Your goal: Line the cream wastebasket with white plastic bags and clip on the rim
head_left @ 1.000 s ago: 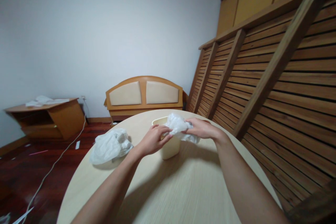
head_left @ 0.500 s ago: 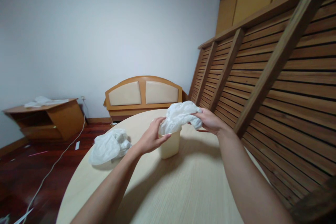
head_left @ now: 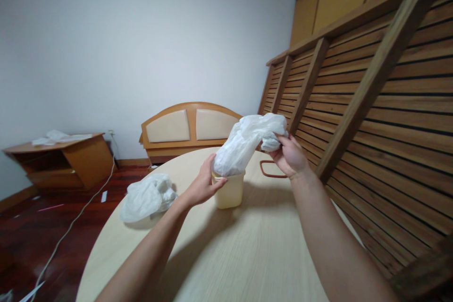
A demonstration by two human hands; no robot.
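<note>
A pale yellow container [head_left: 229, 192] stands upright on the round light wood table [head_left: 262, 255]. My left hand [head_left: 205, 184] grips its left side near the rim, thumb at the front. A white plastic bag [head_left: 240, 144] rises from the container's mouth and slants up to the right; its lower end is at the opening. My right hand [head_left: 289, 153] pinches the bag's bunched upper end. Behind that hand, a brown rounded frame [head_left: 271, 169] lies on the table, partly hidden. Another crumpled white bag [head_left: 146, 198] rests at the table's left side.
Slatted wooden panels [head_left: 354, 99] lean along the right side. A headboard [head_left: 191, 125] stands beyond the table. At the left, a low wooden cabinet [head_left: 81, 163] carries white plastic, and a cable [head_left: 71, 226] runs over the dark red floor.
My right hand has moved up and slightly right, stretching the bag higher out of the container. More of the brown frame shows. My left hand has stayed at the container.
</note>
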